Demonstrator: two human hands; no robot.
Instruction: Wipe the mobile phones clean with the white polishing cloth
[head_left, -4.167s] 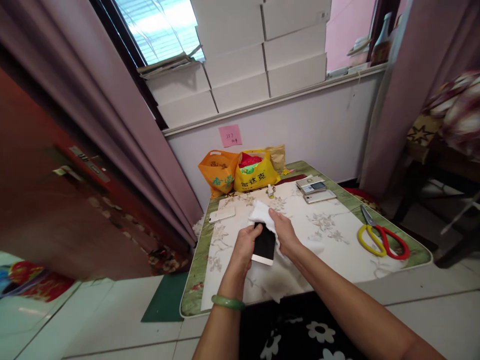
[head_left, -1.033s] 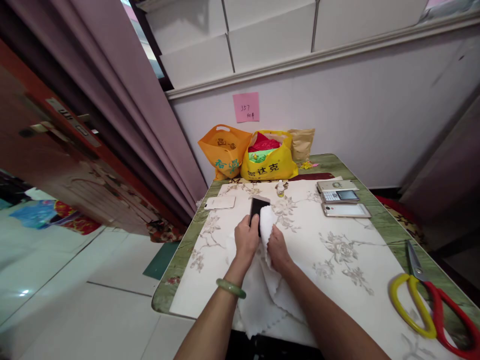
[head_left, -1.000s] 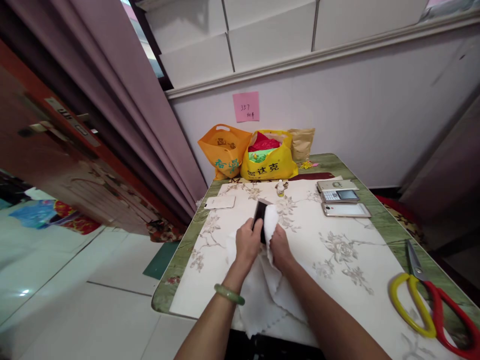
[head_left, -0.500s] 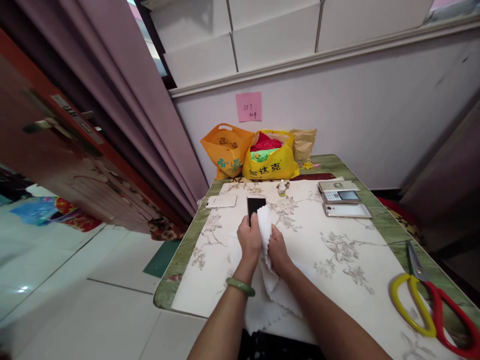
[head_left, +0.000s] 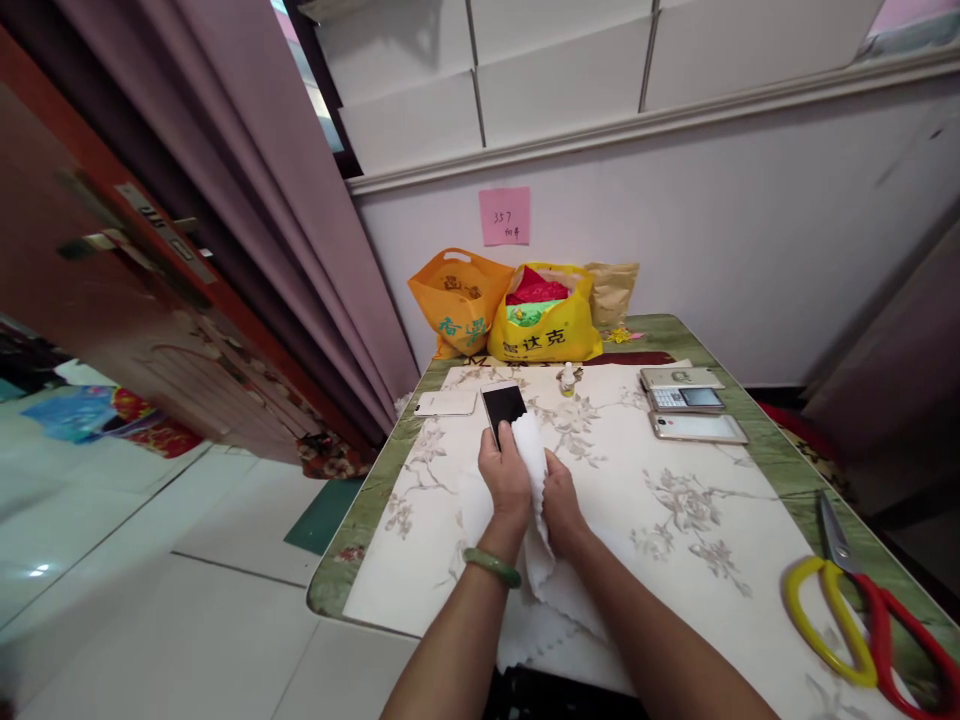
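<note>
Over the middle of the table I hold a smartphone (head_left: 503, 402) with a dark screen and white border, its top end tilted to the left. My left hand (head_left: 504, 475) is closed around its lower part, thumb along the front, with a green bangle on that wrist. A white cloth (head_left: 531, 445) with a zigzag edge covers the phone's right side and hangs down to the tabletop. My right hand (head_left: 561, 500) is closed on the cloth, pressing it against the phone; its fingertips are partly hidden behind the cloth.
A white phone (head_left: 445, 403) lies at left, a small bottle (head_left: 568, 379) stands behind. At right lie a keypad phone (head_left: 685, 398), other phones and large scissors (head_left: 840, 570). An orange bag (head_left: 459, 300) and a yellow bag (head_left: 546, 335) line the table's back edge.
The phone's top end has tipped to the left in my left hand. Both hands stay close together with the cloth between them, and the view has shifted slightly.
</note>
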